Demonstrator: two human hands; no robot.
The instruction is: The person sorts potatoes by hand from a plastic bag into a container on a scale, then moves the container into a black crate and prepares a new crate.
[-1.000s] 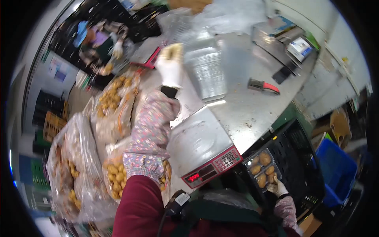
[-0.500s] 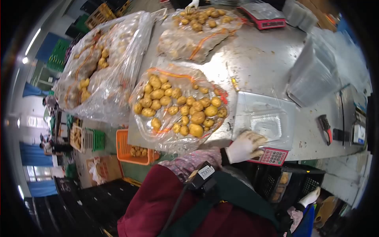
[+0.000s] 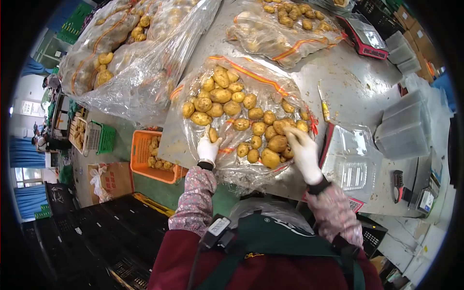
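Observation:
Loose potatoes (image 3: 232,108) lie on a clear plastic bag (image 3: 245,180) with orange stripes, spread out on the metal table. At the near left of the pile, my left hand (image 3: 208,149), in a white glove, has a small potato (image 3: 213,135) between thumb and fingers. My right hand (image 3: 305,153), gloved too, reaches over the right side of the pile with its fingers apart, beside a larger potato (image 3: 277,143). To its right, a clear plastic tray (image 3: 352,175) with a raised lid rests on a red-edged scale (image 3: 328,145).
Stacked clear trays (image 3: 403,128) stand at the right, near a black-and-red handheld tool (image 3: 398,186). A yellow-handled tool (image 3: 326,111) lies beyond the scale. More bagged potatoes (image 3: 261,38) are at the back and left. An orange crate (image 3: 140,153) stands below the table's left edge.
My left hand has gone from the scale to the left of the pile and taken a potato. My right hand has come up from the lower right to the potatoes. The view has shifted.

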